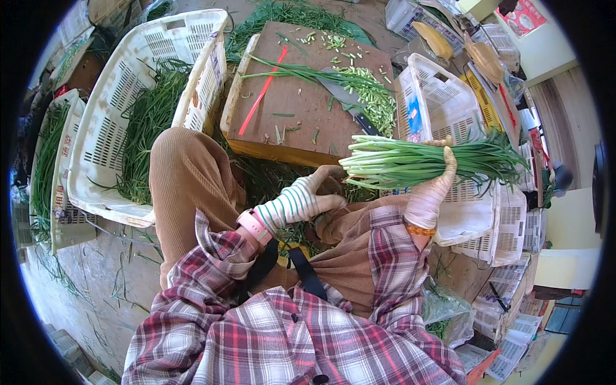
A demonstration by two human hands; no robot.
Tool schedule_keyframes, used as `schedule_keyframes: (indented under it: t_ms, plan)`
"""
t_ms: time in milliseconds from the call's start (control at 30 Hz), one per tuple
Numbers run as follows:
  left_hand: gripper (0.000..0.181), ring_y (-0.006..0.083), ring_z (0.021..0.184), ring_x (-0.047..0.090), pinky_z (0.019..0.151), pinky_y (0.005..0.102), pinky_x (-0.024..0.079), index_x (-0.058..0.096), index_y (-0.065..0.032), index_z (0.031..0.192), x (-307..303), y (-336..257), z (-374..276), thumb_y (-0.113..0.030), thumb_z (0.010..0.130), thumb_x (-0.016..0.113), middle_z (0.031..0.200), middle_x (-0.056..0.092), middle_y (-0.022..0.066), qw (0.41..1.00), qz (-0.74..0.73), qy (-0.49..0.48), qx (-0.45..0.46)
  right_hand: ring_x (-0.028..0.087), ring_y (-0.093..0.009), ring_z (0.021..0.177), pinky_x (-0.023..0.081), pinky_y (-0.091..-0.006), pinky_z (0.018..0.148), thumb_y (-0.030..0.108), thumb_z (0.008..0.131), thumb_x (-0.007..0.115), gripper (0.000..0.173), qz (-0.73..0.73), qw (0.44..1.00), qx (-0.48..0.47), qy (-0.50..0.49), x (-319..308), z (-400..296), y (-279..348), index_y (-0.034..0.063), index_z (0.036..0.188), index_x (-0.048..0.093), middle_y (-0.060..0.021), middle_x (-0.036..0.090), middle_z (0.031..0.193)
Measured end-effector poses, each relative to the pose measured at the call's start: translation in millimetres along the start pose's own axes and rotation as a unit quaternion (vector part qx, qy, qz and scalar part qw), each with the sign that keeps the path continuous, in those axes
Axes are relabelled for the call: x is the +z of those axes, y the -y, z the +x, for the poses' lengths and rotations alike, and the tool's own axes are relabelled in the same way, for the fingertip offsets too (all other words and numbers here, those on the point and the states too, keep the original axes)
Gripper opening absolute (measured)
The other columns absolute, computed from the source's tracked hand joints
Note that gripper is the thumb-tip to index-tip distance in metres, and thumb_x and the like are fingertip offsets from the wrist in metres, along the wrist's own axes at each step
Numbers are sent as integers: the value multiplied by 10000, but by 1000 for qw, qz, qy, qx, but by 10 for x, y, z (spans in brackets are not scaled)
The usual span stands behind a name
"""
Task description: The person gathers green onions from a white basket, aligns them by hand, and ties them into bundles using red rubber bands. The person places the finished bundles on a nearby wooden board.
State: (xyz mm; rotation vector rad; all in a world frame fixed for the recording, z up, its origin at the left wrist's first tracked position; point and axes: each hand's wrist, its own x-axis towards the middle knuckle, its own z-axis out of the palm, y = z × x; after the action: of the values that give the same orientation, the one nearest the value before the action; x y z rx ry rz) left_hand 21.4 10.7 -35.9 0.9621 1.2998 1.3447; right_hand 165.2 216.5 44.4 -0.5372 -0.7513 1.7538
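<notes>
My right hand [433, 187], in a pale glove, grips a thick bunch of garlic chives or similar green stalks [399, 161], pale ends pointing left, over the right-hand crate. Near those pale ends my left hand [308, 195], in a striped glove, is held with fingers and thumb apart and nothing seen between them. In front of me a wooden board [288, 106] carries a knife with a black handle [366, 124], chopped pale stalk pieces [380, 108], a few long green stalks [298, 72] and a red strip [263, 91].
A large white plastic crate [103, 82] of greens stands left of my knee, with a narrower one [70, 159] beyond it. A white crate [464, 216] stands at the right. More greens [298, 17] lie behind the board. Loose leaves litter the floor [96, 288]; a clear plastic bag [447, 313] lies lower right.
</notes>
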Motion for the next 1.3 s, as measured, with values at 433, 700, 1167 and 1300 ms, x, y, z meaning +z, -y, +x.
schedule_keyframes:
  t_ms: [433,700,1167,1300]
  plan:
    - [214,314,920,693,771,450,535,721,-102,1022,-429,261,-49,-238,883,631,948,720,111,650,630,215,-368,603,-185,908,521,-374,859,156,867,674,416,-13,999,-33,-18,21,53,-26,97,1254,534,-40,616,986]
    - [416,354,880,659,820,470,508,636,-65,1151,-132,-327,-503,-360,859,607,881,687,149,804,594,-31,4,588,-166,899,527,-357,834,129,863,675,498,-113,989,-91,-7,104,-72,-72,52,1310,470,-61,584,1012]
    - [217,290,873,617,728,409,473,616,-121,1019,235,-373,7,-218,827,649,918,623,85,817,519,-168,186,591,-180,871,509,-364,845,80,845,670,490,-134,989,-60,32,296,-190,-263,24,1291,473,-71,581,976]
    - [232,324,870,635,716,420,492,600,-104,1033,203,-163,197,-213,834,647,931,645,108,842,508,-136,119,586,-166,873,511,-348,831,96,858,663,465,-153,984,-92,7,367,-227,-343,20,1278,477,-75,591,967]
